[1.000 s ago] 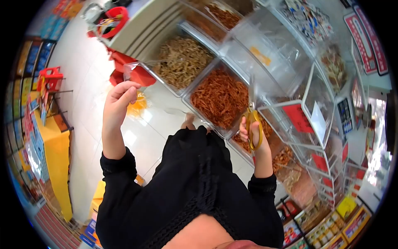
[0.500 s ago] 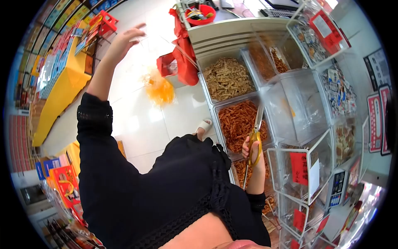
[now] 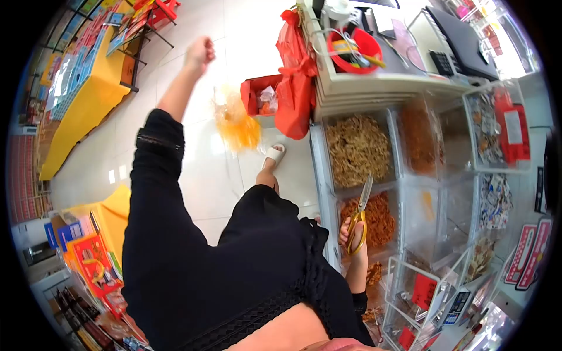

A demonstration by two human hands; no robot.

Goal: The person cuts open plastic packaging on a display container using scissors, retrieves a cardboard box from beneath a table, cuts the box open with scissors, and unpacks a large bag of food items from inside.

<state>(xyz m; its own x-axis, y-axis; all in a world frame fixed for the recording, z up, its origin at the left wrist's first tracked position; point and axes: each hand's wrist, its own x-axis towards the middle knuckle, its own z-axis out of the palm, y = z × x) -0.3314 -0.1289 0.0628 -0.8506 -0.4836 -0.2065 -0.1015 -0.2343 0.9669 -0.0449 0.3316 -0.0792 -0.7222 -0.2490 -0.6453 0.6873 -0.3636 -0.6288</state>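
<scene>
My right hand [image 3: 344,230] is closed around the gold handles of a pair of scissors [image 3: 356,227]. Their silver blades point away from me and look nearly closed, above a bin of reddish-brown dried strips [image 3: 380,219]. Just beyond it is a bin of paler, tan dried strips [image 3: 358,146]. Out to the left, over the tiled floor, my left hand [image 3: 201,54] is curled into a loose fist with nothing visible in it. A clear plastic bag with orange-yellow contents [image 3: 239,126] lies on the floor below that hand.
A red box [image 3: 255,96] and a red plastic bag [image 3: 293,76] stand against the counter [image 3: 380,88], which bears a red basket [image 3: 366,44] of small items. Clear bins [image 3: 421,216] line the right. A yellow-draped display table [image 3: 76,117] stands left.
My left hand has gone from spread fingers to a loose fist and moved slightly right. The view has shifted, so bins and counter sit further right. The scissors stay in my right hand.
</scene>
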